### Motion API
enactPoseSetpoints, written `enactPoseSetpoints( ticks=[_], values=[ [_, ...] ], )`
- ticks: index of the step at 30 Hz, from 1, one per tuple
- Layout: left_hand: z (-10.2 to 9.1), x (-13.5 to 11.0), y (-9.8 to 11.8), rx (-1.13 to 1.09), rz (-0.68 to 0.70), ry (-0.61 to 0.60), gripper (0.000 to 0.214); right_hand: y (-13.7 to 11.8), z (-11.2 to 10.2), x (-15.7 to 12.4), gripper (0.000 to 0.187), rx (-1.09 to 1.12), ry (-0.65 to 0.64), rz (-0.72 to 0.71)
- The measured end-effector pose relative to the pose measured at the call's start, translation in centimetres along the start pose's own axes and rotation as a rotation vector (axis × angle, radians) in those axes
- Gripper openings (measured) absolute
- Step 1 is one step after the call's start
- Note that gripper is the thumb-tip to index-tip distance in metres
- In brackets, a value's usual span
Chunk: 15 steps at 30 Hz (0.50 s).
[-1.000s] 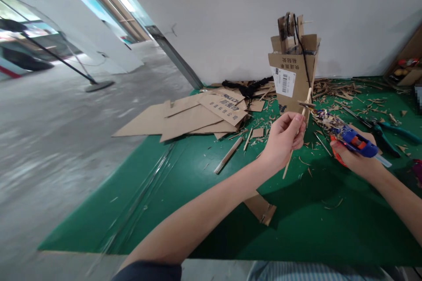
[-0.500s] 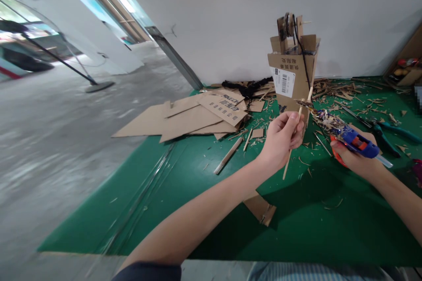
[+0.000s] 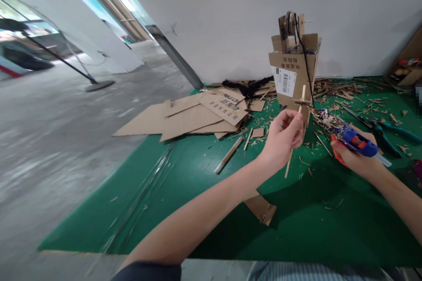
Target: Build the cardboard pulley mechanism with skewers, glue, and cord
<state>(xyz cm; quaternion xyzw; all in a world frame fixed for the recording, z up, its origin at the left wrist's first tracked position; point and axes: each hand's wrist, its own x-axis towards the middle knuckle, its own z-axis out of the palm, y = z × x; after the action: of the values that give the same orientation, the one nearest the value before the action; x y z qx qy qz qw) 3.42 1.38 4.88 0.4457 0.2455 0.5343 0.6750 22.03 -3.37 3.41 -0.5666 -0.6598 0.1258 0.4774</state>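
My left hand (image 3: pixel 286 131) pinches a thin wooden stick (image 3: pixel 288 167), which stands nearly upright and leans a little to the right at its top. Just above the fingers, a small brown disc-like piece (image 3: pixel 302 102) sits around the stick, seen edge-on. My right hand (image 3: pixel 358 151) is wrapped round a blue hot glue gun (image 3: pixel 354 138) with an orange trigger. Bits of cardboard scrap and glue cover the gun's front, and its nozzle points at the disc, very close to it. A clear glue stick (image 3: pixel 383 160) pokes out of the back.
Behind the hands stands a cardboard box (image 3: pixel 293 70) with a wheel and black cord on top. Flat cardboard sheets (image 3: pixel 201 114) lie left. Teal-handled pliers (image 3: pixel 385 138) rest at right among scraps. A wooden strip (image 3: pixel 228 155) and cardboard piece (image 3: pixel 260 207) lie on the green tabletop (image 3: pixel 165 210).
The stick has tipped slightly more upright in my left hand, and the disc now shows flatter, edge-on. The glue gun has hardly moved.
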Motion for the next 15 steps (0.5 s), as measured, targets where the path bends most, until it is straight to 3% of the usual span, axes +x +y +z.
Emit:
enactPoseSetpoints(
  ticks=[15],
  values=[
    [0.0, 0.19, 0.18, 0.015, -0.016, 0.046, 0.021, -0.2, -0.13, -0.06, 0.03, 0.015, -0.016, 0.049]
  ],
)
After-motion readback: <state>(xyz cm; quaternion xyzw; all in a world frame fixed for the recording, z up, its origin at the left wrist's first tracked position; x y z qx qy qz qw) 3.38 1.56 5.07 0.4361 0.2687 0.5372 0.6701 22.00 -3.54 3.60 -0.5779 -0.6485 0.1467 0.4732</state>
